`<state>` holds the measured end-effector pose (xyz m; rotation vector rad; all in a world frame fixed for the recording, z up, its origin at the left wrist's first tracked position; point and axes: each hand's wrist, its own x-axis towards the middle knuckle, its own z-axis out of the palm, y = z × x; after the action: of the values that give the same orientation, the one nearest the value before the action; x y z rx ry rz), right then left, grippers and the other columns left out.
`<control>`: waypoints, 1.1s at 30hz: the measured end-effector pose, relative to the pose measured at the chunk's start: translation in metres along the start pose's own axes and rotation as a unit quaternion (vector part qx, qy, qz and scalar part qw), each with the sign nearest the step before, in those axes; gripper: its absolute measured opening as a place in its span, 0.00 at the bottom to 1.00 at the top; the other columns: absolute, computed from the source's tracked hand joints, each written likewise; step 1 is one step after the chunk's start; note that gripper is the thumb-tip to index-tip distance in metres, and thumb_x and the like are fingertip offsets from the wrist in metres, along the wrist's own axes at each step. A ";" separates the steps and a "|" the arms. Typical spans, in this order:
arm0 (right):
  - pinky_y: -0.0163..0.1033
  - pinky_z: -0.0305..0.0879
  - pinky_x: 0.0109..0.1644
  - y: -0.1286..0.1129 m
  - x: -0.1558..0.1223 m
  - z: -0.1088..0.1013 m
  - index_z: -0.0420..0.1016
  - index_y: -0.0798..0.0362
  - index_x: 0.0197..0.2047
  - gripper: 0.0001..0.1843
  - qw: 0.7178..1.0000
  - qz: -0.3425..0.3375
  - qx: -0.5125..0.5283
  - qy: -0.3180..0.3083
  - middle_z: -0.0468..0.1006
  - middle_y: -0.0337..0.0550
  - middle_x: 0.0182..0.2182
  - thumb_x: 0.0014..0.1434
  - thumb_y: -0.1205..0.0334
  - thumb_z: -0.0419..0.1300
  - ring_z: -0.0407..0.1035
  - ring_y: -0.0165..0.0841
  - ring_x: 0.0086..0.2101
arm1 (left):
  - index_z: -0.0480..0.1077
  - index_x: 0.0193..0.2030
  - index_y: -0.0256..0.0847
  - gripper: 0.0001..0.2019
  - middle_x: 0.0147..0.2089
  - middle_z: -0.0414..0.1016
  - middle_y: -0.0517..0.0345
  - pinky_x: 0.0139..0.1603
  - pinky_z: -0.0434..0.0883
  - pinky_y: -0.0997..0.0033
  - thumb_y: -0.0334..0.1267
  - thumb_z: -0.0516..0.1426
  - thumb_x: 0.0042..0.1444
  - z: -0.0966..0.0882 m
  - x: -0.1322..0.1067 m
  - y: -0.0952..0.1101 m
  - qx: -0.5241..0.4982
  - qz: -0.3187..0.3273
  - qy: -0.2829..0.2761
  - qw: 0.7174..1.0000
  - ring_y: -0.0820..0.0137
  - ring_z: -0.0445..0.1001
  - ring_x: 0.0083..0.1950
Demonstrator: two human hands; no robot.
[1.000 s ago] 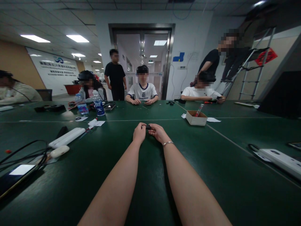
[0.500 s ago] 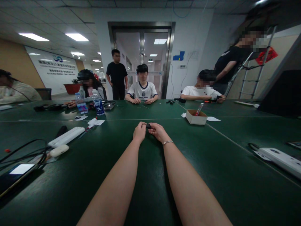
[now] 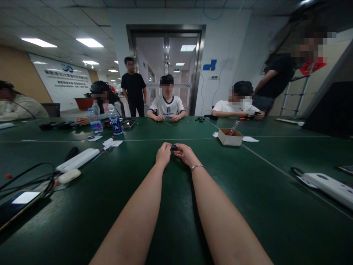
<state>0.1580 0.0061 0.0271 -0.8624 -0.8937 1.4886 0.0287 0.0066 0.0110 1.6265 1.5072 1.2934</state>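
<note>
Left hand [image 3: 163, 154] and right hand [image 3: 185, 154] pinch a small dark object [image 3: 173, 147] between them, fingertips closed on its ends. Object sits over the green table [image 3: 176, 206], mid-view; can't tell if touching. Open-topped box [image 3: 231, 140] farther right, well apart.

arms [image 3: 138, 209]: outstretched, converging | left hand [image 3: 163, 155]: fingers [image 3: 167, 145] pinched | right hand [image 3: 187, 154]: fingers pinched

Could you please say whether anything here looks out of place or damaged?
I see nothing spilled or broken. Only the thin black cables, looped loosely by the flat, dark, glossy phone at near left, seem untidy. The small black object held between left grip and right grip is too small to check.
</note>
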 end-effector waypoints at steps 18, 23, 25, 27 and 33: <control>0.29 0.62 0.19 0.018 -0.015 0.013 0.73 0.56 0.35 0.12 0.952 -0.084 -0.288 0.063 0.70 0.35 0.19 0.53 0.77 0.51 0.64 0.26 0.16 | 0.68 0.37 0.41 0.11 0.31 0.73 0.58 0.32 0.61 0.74 0.47 0.55 0.55 -0.006 -0.013 0.005 0.120 0.012 -0.020 0.992 0.70 0.70 0.32; 0.31 0.69 0.21 0.016 -0.038 0.016 0.69 0.55 0.42 0.10 0.981 -0.049 -0.184 -0.019 0.73 0.35 0.23 0.55 0.69 0.59 0.68 0.27 0.18 | 0.68 0.37 0.41 0.06 0.35 0.74 0.57 0.32 0.62 0.75 0.39 0.53 0.56 -0.008 -0.038 0.014 0.117 0.006 -0.043 0.992 0.72 0.69 0.34; 0.28 0.67 0.19 0.014 -0.052 0.014 0.69 0.56 0.38 0.08 0.973 -0.056 -0.214 -0.060 0.72 0.34 0.20 0.54 0.67 0.62 0.67 0.26 0.17 | 0.69 0.38 0.40 0.07 0.37 0.73 0.54 0.35 0.64 0.74 0.37 0.53 0.55 -0.014 -0.056 0.021 0.122 0.028 -0.061 0.990 0.70 0.69 0.36; 0.27 0.64 0.17 0.009 -0.071 0.008 0.69 0.57 0.37 0.08 0.964 -0.057 -0.244 -0.089 0.71 0.33 0.18 0.54 0.64 0.63 0.66 0.25 0.15 | 0.71 0.42 0.40 0.10 0.41 0.71 0.51 0.40 0.66 0.71 0.37 0.53 0.54 -0.028 -0.078 0.030 0.142 0.070 -0.105 0.982 0.68 0.69 0.39; 0.31 0.65 0.19 -0.036 -0.165 -0.050 0.63 0.53 0.42 0.24 0.945 -0.014 -0.294 -0.140 0.74 0.38 0.28 0.47 0.54 0.68 0.68 0.27 0.17 | 0.70 0.51 0.53 0.19 0.55 0.66 0.54 0.58 0.61 0.59 0.46 0.56 0.52 -0.130 -0.161 0.052 0.297 0.170 -0.234 0.910 0.60 0.63 0.57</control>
<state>0.2331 -0.1524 0.0427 -1.0681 -1.6058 1.3525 -0.0517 -0.1844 0.0629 2.4617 1.4153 0.5188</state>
